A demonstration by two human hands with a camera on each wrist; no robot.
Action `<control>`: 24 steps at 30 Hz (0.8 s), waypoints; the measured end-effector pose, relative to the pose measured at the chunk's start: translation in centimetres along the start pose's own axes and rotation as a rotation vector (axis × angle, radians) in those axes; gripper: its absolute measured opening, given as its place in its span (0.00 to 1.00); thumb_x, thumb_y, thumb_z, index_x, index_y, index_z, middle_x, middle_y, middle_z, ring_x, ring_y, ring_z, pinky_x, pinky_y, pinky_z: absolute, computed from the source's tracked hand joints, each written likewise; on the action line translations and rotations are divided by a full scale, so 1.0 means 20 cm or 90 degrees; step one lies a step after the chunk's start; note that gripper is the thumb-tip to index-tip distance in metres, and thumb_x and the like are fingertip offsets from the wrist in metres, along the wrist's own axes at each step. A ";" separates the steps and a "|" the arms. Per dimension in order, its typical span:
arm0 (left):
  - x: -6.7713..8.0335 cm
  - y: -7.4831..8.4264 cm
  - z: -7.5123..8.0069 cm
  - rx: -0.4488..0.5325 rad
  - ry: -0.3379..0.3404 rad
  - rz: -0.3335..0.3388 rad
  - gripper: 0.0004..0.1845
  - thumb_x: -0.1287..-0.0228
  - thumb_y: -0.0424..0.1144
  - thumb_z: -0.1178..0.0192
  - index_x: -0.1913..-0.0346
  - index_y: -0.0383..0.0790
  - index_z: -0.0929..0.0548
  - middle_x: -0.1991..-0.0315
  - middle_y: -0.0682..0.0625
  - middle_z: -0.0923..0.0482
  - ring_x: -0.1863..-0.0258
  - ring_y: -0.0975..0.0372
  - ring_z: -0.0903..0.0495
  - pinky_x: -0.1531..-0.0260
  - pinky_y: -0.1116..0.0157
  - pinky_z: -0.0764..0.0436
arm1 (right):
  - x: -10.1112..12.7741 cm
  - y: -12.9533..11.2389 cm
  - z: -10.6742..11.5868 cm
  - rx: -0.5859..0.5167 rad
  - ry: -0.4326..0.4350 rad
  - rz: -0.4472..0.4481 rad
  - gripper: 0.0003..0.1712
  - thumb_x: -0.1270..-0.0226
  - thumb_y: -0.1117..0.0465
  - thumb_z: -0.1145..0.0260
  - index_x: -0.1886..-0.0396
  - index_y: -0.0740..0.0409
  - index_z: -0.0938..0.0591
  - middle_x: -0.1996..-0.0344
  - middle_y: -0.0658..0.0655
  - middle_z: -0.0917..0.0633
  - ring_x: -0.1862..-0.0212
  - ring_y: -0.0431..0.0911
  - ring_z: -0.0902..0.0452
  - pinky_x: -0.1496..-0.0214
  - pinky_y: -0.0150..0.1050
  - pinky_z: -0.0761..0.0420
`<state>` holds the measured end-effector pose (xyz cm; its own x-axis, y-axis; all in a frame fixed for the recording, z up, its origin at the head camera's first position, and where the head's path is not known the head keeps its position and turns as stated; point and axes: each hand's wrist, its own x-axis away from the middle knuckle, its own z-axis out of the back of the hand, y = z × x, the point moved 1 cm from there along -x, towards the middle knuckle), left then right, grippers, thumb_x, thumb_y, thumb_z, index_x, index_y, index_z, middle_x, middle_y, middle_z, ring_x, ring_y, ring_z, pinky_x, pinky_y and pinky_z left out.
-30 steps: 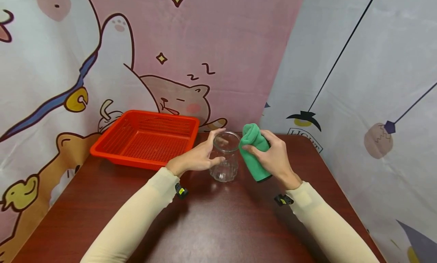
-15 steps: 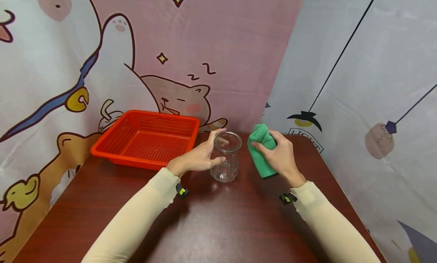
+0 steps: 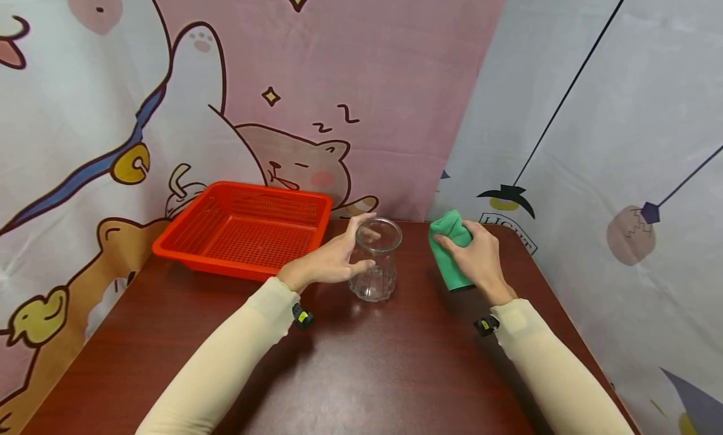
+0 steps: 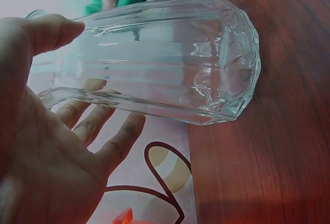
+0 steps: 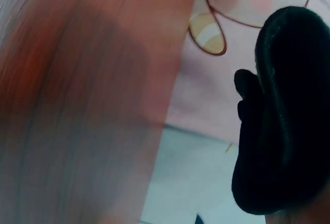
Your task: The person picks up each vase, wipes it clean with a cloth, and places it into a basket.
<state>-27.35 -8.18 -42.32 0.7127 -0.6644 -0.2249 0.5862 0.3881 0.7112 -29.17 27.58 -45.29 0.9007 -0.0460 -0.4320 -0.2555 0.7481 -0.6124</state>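
I see the left hand point(image 3: 327, 265) with fingers loosely spread round the upright glass jar point(image 3: 375, 259) on the surface point(image 3: 361, 359), thumb and fingertips at its sides; my right hand point(image 3: 480, 259) grips the green cloth point(image 3: 449, 247), well apart from the jar; red basket point(image 3: 243, 231) sits left.

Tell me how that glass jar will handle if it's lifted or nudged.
The jar is clear, ribbed glass, so probably rigid, fragile and fairly heavy for its size. It stands upright on a flat base, taller than wide: a shove near the rim might tip it. The ribs probably help the left hand against slipping.
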 end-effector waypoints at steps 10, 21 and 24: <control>0.00 0.00 0.00 0.006 -0.006 0.013 0.54 0.18 0.36 0.29 0.07 0.45 0.58 0.18 0.36 0.25 0.16 0.43 0.23 0.19 0.37 0.20 | -0.02 0.18 0.03 0.073 -0.036 -0.045 0.44 0.20 0.38 0.21 0.22 0.68 0.16 0.37 0.74 0.11 0.45 0.67 0.13 0.48 0.62 0.12; 0.00 0.00 0.00 0.024 -0.009 0.025 0.55 0.16 0.36 0.29 0.06 0.49 0.59 0.16 0.36 0.25 0.16 0.42 0.23 0.20 0.38 0.19 | -0.04 0.35 0.07 0.160 -0.110 -0.126 0.50 0.18 0.32 0.26 0.16 0.66 0.22 0.29 0.76 0.15 0.44 0.69 0.13 0.60 0.59 0.13; 0.00 0.00 0.00 0.031 -0.010 0.028 0.55 0.17 0.34 0.29 0.06 0.49 0.60 0.16 0.35 0.26 0.16 0.41 0.23 0.20 0.37 0.18 | -0.05 0.39 0.08 0.172 -0.134 -0.148 0.51 0.16 0.33 0.28 0.14 0.67 0.25 0.24 0.77 0.19 0.42 0.72 0.14 0.60 0.60 0.14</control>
<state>-27.33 -8.22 -42.33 0.7309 -0.6577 -0.1823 0.5344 0.3854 0.7522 -31.45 34.55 -48.55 0.9828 -0.1196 -0.1409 0.0399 0.8818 -0.4699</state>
